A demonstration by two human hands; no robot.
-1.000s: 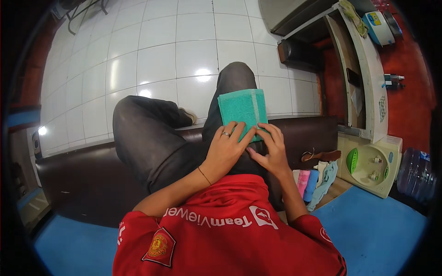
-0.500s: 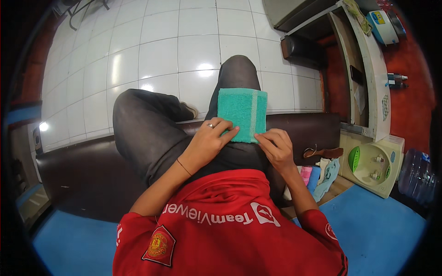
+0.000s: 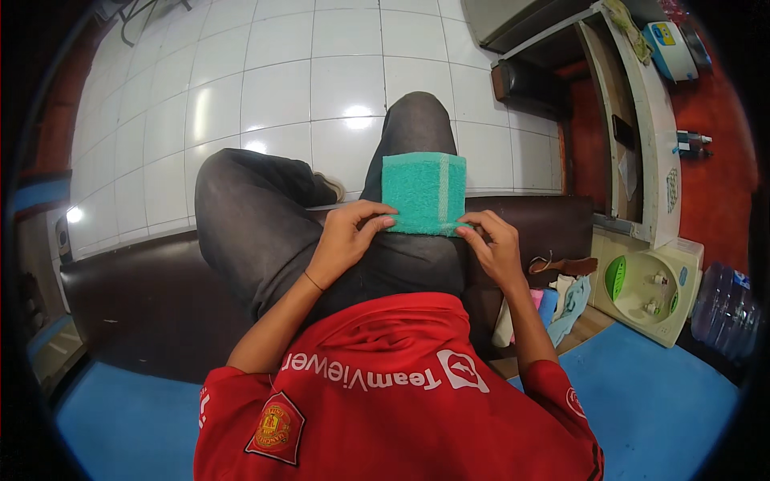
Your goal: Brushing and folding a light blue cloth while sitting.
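A small green terry towel (image 3: 417,186) with a pale woven stripe down its right side lies flat over my right thigh. Its near edge is turned up into a narrow fold. My left hand (image 3: 350,230) pinches the near left corner between thumb and fingers. At the near right corner, by the end of the stripe, my right hand (image 3: 492,242) grips the same fold. The towel's underside is hidden against the dark trousers (image 3: 265,216).
I sit on a dark brown padded bench (image 3: 152,309). To the right lie several cloths (image 3: 571,306), a brown wooden-looking object (image 3: 565,265) and a cream water dispenser (image 3: 678,309) beside a large clear bottle (image 3: 726,309). A phone (image 3: 622,131) rests in the shelf unit.
The towel's near edge has been folded up and away from me, so the towel looks shorter. My left hand has shifted left to the corner; my right has moved slightly right.
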